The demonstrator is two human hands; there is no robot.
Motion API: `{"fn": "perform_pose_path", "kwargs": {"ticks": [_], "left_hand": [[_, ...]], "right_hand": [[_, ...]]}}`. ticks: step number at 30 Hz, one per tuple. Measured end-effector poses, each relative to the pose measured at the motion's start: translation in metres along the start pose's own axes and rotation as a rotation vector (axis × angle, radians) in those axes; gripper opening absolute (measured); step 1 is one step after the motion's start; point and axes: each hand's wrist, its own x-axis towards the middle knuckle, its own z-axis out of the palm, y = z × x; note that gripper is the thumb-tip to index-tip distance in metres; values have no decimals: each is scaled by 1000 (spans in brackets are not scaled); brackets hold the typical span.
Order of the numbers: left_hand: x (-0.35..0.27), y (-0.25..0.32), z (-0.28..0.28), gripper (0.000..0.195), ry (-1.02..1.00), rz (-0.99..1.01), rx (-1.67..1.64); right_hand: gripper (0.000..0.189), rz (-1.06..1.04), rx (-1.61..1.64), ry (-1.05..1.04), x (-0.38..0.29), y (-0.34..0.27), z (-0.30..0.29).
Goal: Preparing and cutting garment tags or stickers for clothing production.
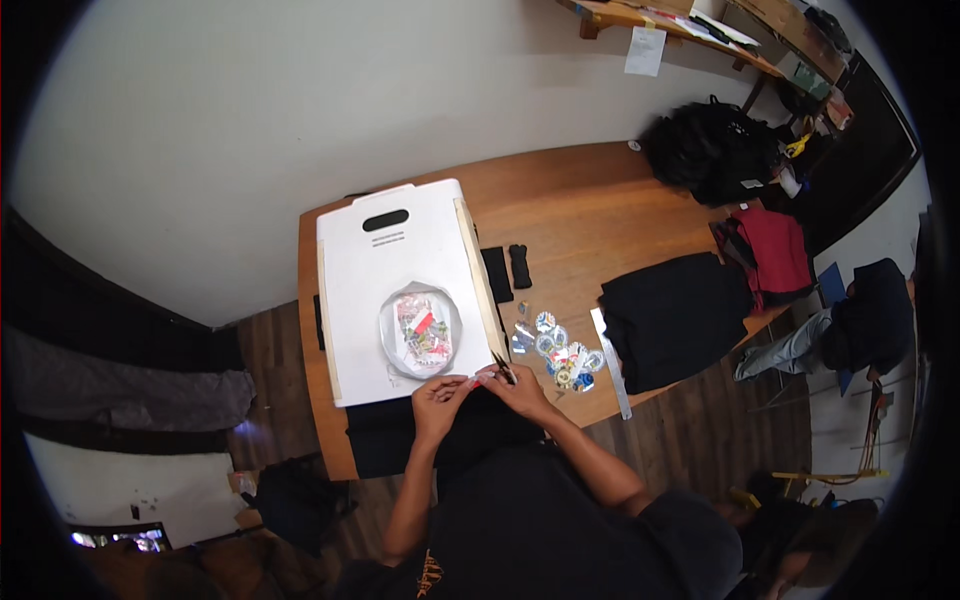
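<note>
My left hand (437,406) and my right hand (520,391) meet near the front right corner of a white machine lid or board (358,315). Between their fingertips is a small red-and-white piece (475,382), partly covered by the fingers. A dark slim tool (501,365), perhaps snips or tweezers, also sits in my right hand. On the white surface, just beyond my hands, stands a round translucent bowl or bag (385,339) with small printed red and white pieces inside. Black cloth (382,439) lies under my wrists.
Right of the board, round printed patches (574,364) lie in a pile beside a metal ruler (613,367). Folded black garments (675,319), a red bag (776,251) and a black backpack (720,150) occupy the table's right side. Another person (862,322) is beyond it.
</note>
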Motion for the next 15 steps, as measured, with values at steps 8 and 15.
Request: {"fn": "perform_pose_path", "kwargs": {"ticks": [8, 15], "left_hand": [[-10, -9, -4, 17, -70, -8, 170], [-22, -18, 4, 15, -155, -38, 271]], "right_hand": [[20, 20, -43, -73, -24, 17, -20], [24, 213, -21, 11, -53, 66, -48]]}}
